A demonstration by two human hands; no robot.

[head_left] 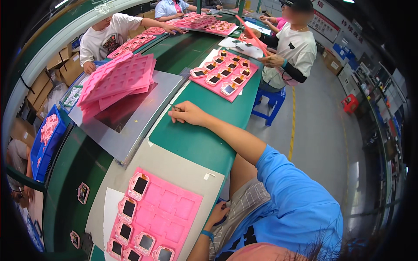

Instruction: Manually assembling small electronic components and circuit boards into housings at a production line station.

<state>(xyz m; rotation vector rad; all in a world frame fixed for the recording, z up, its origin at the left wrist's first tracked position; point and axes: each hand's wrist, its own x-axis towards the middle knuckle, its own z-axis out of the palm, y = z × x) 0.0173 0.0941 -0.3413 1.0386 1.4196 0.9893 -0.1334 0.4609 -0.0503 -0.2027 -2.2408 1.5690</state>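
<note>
My right hand (188, 114) is over the green mat (191, 137), its fingers pinched round a thin dark tool (175, 107) that looks like tweezers. By my lap, my left hand (217, 213), with a blue wristband, has its fingers curled. Whatever they may hold is hidden. On the bench in front of me lies a pink foam tray (185, 201). Small pink-framed devices with dark screens (140, 185) sit along its left side and near end, while other recesses hold none. Beyond my right hand, another pink tray (235, 89) carries several such devices.
Loosely stacked pink trays (117, 80) lean on a metal plate (161, 87) left of my right hand. Single devices (83, 193) lie on the green conveyor (98, 174). A blue bin (51, 145) holds pink parts. A co-worker (296, 48) sits at the far right on a blue stool (272, 102).
</note>
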